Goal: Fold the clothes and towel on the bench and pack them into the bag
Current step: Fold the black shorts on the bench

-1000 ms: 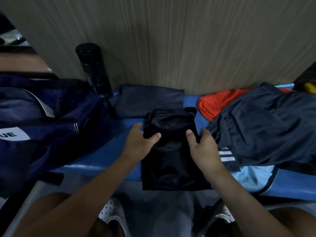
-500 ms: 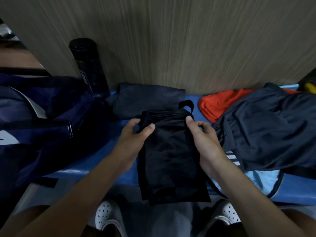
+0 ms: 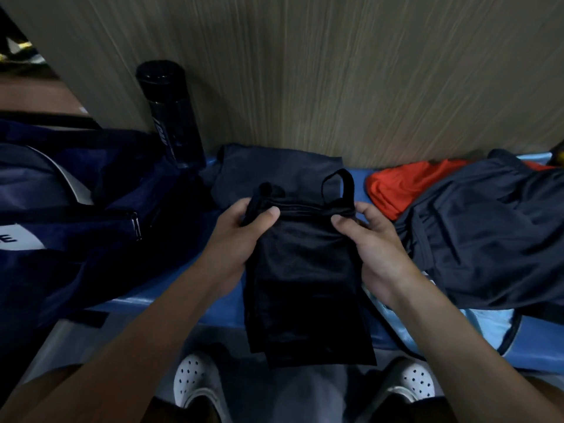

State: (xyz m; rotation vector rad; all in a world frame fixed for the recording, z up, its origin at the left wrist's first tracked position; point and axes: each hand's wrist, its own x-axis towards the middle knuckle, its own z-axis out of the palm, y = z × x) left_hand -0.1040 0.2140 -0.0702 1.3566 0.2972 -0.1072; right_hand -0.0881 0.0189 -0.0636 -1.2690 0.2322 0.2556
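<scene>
Both hands pinch the black garment's (image 3: 300, 270) top corners, left hand (image 3: 241, 236) and right hand (image 3: 370, 248), its lower end hanging off the near edge of the blue bench (image 3: 171, 300). Navy bag (image 3: 76, 233) lies left, bottle (image 3: 171, 114) behind it; folded dark cloth (image 3: 274, 169) far, orange garment (image 3: 406, 184) and navy shorts (image 3: 488, 239) right.

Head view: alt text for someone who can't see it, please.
The left hand and right hand grip the top corners of a folded black garment over the blue bench. A navy bag and black bottle sit left; a folded dark garment, orange garment and dark blue garment lie behind and right.
</scene>
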